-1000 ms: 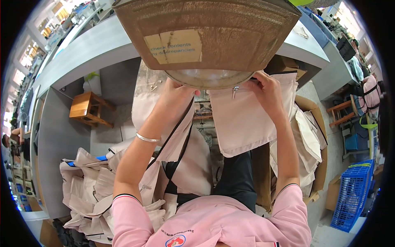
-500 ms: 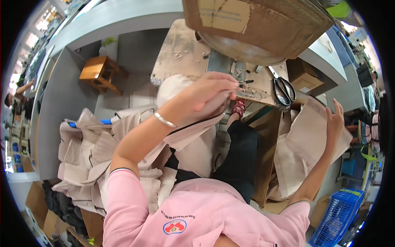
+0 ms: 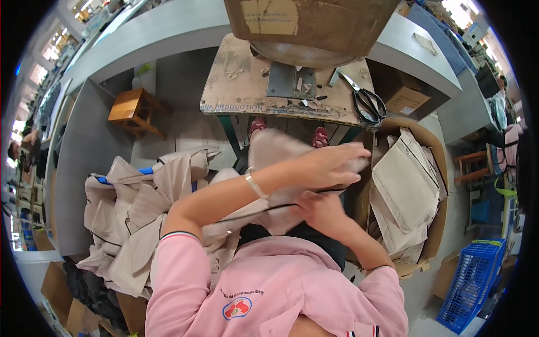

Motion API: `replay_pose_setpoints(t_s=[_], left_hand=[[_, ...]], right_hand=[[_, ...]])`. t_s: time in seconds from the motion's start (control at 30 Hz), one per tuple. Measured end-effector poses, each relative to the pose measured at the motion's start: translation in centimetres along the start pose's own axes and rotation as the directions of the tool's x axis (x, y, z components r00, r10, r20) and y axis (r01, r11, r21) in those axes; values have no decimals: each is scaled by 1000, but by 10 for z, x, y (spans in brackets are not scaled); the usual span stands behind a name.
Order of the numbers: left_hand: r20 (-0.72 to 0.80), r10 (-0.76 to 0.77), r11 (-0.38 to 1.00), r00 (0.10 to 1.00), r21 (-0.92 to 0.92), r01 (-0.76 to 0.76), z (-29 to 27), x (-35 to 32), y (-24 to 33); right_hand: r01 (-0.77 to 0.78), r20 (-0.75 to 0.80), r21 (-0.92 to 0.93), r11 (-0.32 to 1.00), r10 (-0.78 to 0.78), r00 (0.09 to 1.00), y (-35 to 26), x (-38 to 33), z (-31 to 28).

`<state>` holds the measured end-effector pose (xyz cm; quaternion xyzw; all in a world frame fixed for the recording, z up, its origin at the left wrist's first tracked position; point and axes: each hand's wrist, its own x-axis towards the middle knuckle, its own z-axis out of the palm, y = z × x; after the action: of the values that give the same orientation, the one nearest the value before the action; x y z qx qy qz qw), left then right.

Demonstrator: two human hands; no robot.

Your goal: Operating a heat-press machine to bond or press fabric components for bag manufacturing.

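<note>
1. Gathering over our lap, on the near side of the worktable (image 3: 224, 64), both our hands meet at one beige fabric piece (image 3: 278, 149).
2. Our left hand (image 3: 331, 167) lies across its upper part, closer to the worktable, fingers stretched out; blur leaves us unable to tell whether it grips.
3. Our right hand (image 3: 324, 215) is just beside it, farther from the worktable, with fingers curled; it appears to pinch the black trim (image 3: 275, 209).
4. The key relation: the fabric lies under our hands and spreads leftward from them. Its trimmed edge runs slantwise, rising toward the worktable at its right end, where our right hand is the nearer one.
5. Half a second ago our right hand was well apart, out over the carton (image 3: 362, 213) to the right of the worktable; now it has joined the left.
6. The fabric now leaves the worktable's near edge in view, and beige panels (image 3: 410, 185) lie stacked in the carton.
</note>
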<state>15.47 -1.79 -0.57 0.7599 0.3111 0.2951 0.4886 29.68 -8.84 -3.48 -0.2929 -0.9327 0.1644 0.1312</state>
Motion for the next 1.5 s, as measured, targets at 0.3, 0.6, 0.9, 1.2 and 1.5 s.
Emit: replay_pose_setpoints(t_s=[0.3, 0.6, 0.9, 1.2, 1.5], left_hand=[[79, -255, 966, 964, -26, 257, 15, -99, -7], [-130, -360, 798, 924, -557, 232, -68, -72, -12], [-307, -411, 803, 858, -568, 182, -142, -33, -20], [-407, -483, 770, 775, -620, 154, -162, -20, -42], [-416, -497, 779, 762, -601, 179, -171, -18, -33]], right_hand=[[-422, -137, 342, 840, 489, 862, 55, -12, -102], [-138, -407, 176, 975, 199, 891, 75, 65, -115], [-165, -437, 247, 955, 262, 860, 118, 129, -107], [-233, -404, 227, 946, 309, 861, 135, 159, -104], [-176, -448, 281, 943, 291, 845, 148, 165, -102]])
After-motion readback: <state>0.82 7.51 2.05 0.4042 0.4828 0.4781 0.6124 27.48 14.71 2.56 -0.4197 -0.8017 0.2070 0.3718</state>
